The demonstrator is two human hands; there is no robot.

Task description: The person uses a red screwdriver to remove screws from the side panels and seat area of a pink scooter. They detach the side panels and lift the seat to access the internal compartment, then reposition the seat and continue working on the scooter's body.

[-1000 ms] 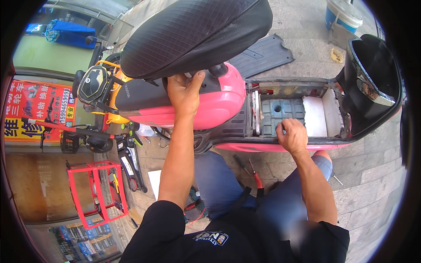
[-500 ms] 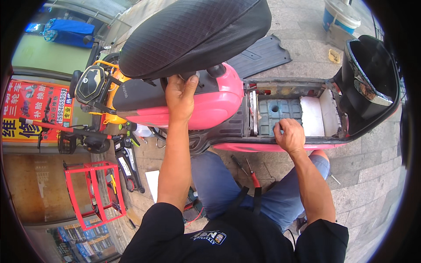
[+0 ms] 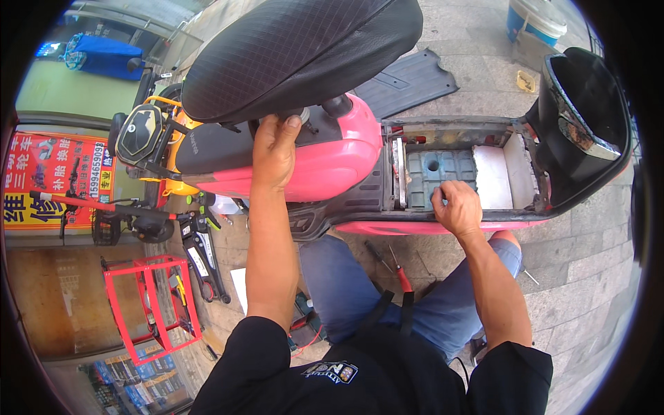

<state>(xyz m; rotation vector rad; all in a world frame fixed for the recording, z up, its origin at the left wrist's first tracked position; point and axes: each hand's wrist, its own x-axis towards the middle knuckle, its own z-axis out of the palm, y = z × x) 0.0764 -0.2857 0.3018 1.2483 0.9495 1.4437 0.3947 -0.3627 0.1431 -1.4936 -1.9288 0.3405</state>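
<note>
A pink and black scooter lies across the view, its long black quilted seat nearest to me on the left. My left hand is raised under the seat's lower edge, closed around its underside, thumb up beside a small grey round part. The seat hides its fingertips. At the near rim of the open floor compartment, my right hand is curled, fingers bent inward; what they hold, if anything, is hidden. Inside sit a ribbed blue-grey block with a round hole and a white foam panel.
A black floor mat lies beyond the scooter. Between my knees are a red-handled screwdriver and another tool. A red metal frame, a black floor jack and a yellow vehicle stand left. A white-and-blue bucket is far right.
My left hand and the seat above it have shifted slightly to the left in view. My right hand stays almost where it was, at the compartment's near rim.
</note>
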